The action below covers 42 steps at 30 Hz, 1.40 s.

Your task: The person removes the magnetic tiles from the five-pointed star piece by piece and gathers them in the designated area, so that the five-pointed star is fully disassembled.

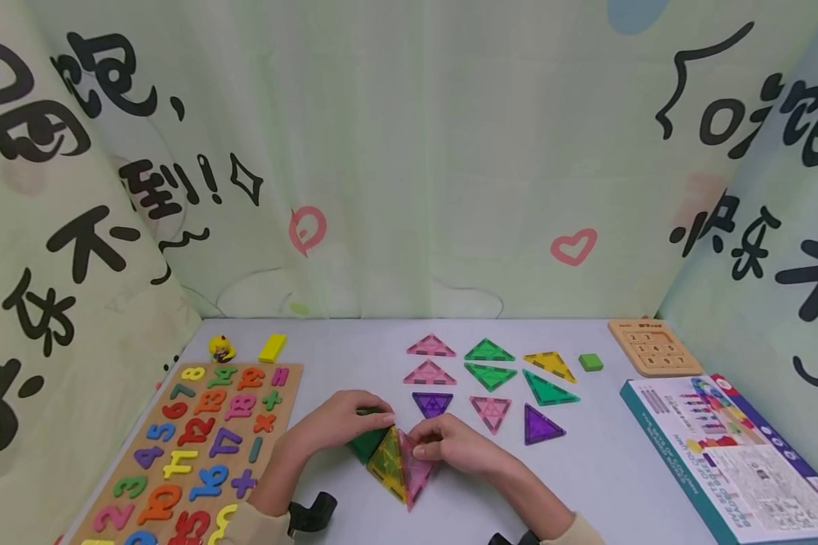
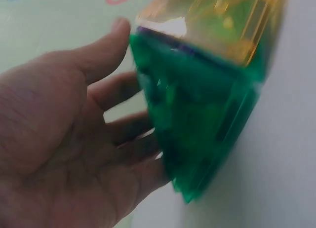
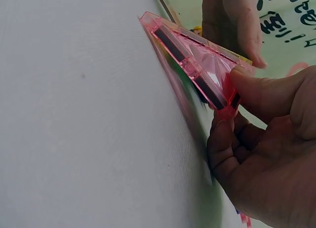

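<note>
In the head view, translucent triangular magnetic tiles stand together on the table. A green magnetic tile (image 1: 368, 445) is on the left, a yellow magnetic tile (image 1: 387, 465) faces the front, and a pink magnetic tile (image 1: 414, 468) is on the right. My left hand (image 1: 351, 416) holds the green side, its thumb at the top corner and its fingers along the edge in the left wrist view. With my right hand (image 1: 460, 446) I pinch the pink tile (image 3: 202, 65) between thumb and fingers, its long edge low over the table in the right wrist view.
Loose triangular tiles, among them a purple one (image 1: 542, 425) and a green one (image 1: 548, 389), lie beyond the right hand. At left is a wooden number board (image 1: 201, 462). A boxed set (image 1: 736, 462) and wooden number tray (image 1: 654, 348) lie at right.
</note>
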Available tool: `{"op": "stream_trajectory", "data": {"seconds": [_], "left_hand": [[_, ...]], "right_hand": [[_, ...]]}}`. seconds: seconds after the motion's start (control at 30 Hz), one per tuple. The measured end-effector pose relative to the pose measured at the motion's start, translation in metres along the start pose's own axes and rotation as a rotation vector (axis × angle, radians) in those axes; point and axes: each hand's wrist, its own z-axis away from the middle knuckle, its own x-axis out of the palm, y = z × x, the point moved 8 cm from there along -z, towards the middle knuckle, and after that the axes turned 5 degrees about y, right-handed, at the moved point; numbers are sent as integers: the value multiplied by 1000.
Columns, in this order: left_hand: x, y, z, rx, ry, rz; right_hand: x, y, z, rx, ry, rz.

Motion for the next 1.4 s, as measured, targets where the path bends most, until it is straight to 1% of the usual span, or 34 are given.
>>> {"op": "stream_trajectory", "data": {"seconds": [0.1,0.2,0.3,0.4,0.5,0.67,0.77,0.9,1.03,1.13,1.2,1.27,1.4], "left_hand": [[-3,-3,4,25,-43,42],[-7,-3,7,45,-73,74],[-8,-2,8,58,-83,91],[-9,0,6,76,-72,97],[-10,1,5,104,-45,90],[-7,3,-1,144,5,78],[-7,1,-4,128,62,85],[-14,-5,-7,82,185,93],[-26,-5,-15,59,315,45],[-35,-3,-29,69,385,-71],[-40,-1,-41,82,407,-161],[-43,1,-54,102,414,-248],[-43,-3,-74,93,391,-343]], "right_hand": [[0,2,0,22,10,-9],[-1,2,0,25,18,0],[-2,2,-1,26,29,9],[-2,1,-2,16,53,26],[-1,0,-4,8,85,29],[0,0,-7,9,140,-10],[0,1,-7,15,146,-27],[1,3,-7,27,137,-42],[0,6,-7,45,133,-50],[-1,7,-7,60,132,-56],[-1,8,-7,64,132,-54],[-1,7,-6,66,134,-53],[-1,7,-5,71,124,-64]]}}
